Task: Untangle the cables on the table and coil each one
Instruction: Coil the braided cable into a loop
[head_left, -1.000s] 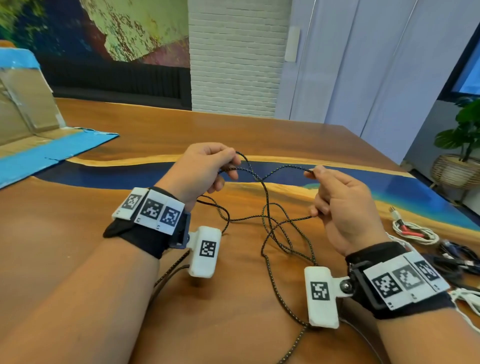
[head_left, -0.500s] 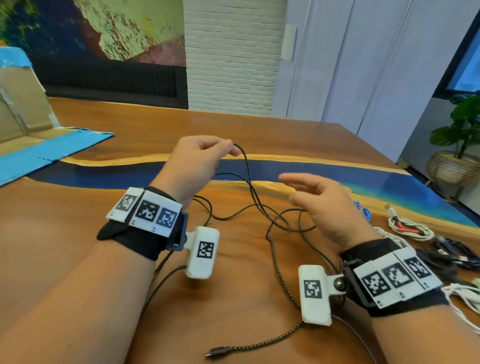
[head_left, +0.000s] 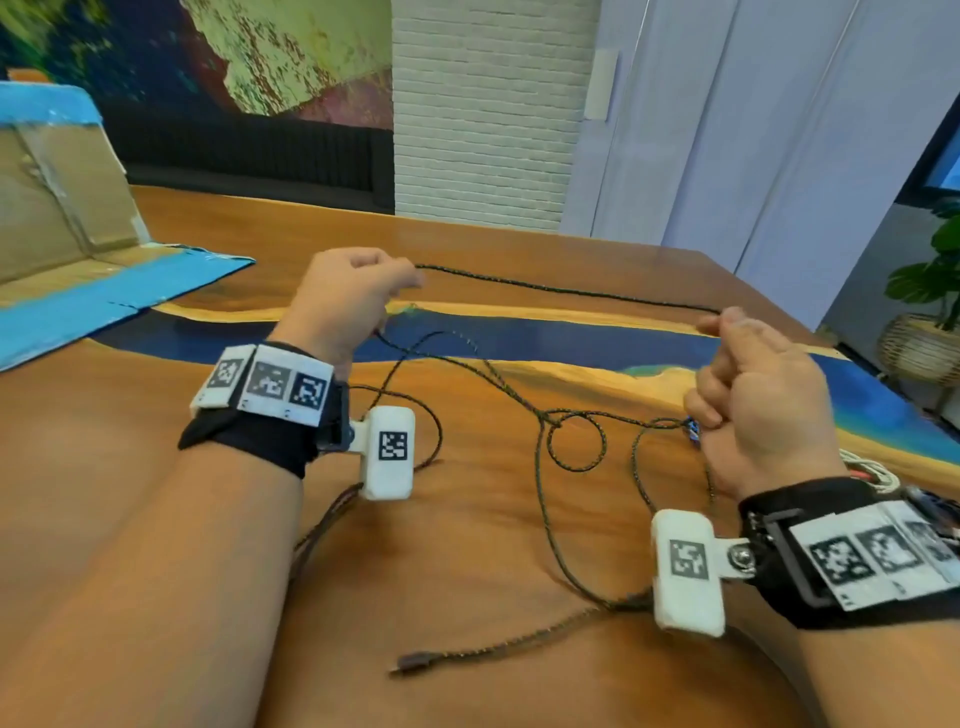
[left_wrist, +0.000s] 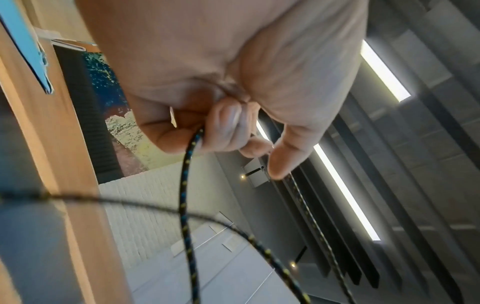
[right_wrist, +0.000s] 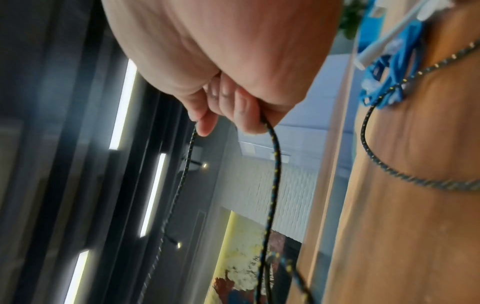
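Head view: 2 hands now stretch 1 span of braided cable (head_left: 566, 291) taut above the table (head_left: 467, 223).
Left hand (head_left: 348, 296) and right hand (head_left: 753, 384) — both clenched on it — have drawn apart; a knot (head_left: 553, 421) remains in the slack lying below.

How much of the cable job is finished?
Done: the white cable with red tips already lies coiled. In hand: left hand and right hand stretch the black yellow-flecked braided cable taut. Left: its knot remains, and it needs coiling.

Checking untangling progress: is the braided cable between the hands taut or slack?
Taut: the braided cable runs straight from left hand to right hand.
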